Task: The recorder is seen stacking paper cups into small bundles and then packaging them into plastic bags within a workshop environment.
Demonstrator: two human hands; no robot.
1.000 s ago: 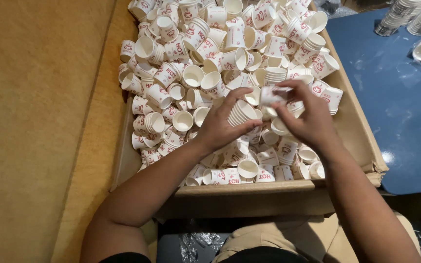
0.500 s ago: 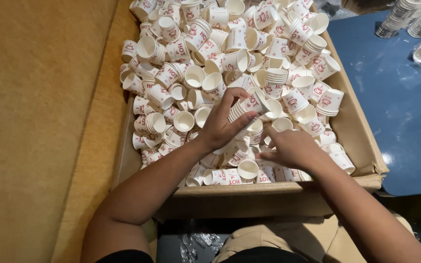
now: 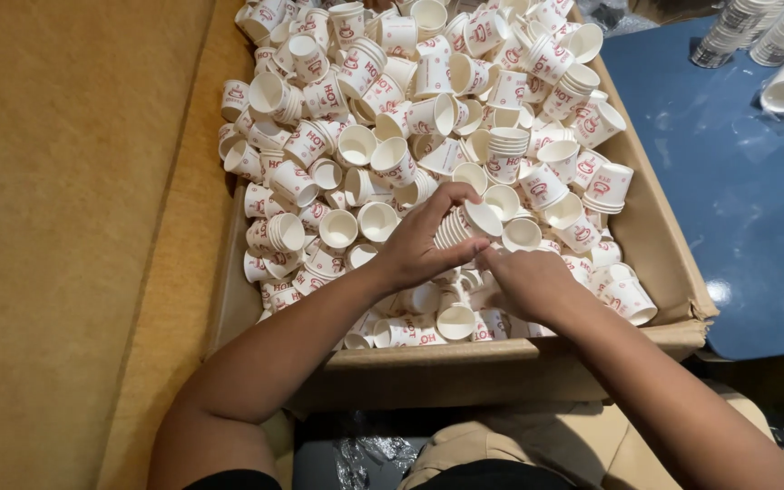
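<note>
A short nested stack of paper cups [image 3: 461, 223] is gripped in the left hand [image 3: 419, 247], fingers curled snug around it, just above the middle of the cardboard box [image 3: 655, 245]. The right hand [image 3: 526, 283] is dipped among loose cups beside the stack; whether its fingers are pinching anything can't be made out.

Both forearms bare from wrist to above the elbow; no watch, rings, bands or gloves visible on the left hand [image 3: 415, 249] or the right hand [image 3: 524, 283]. Dark, black-looking short sleeve edge shows at the left upper arm. Tan, khaki-coloured trousers cover the lap at the lower frame edge.
</note>
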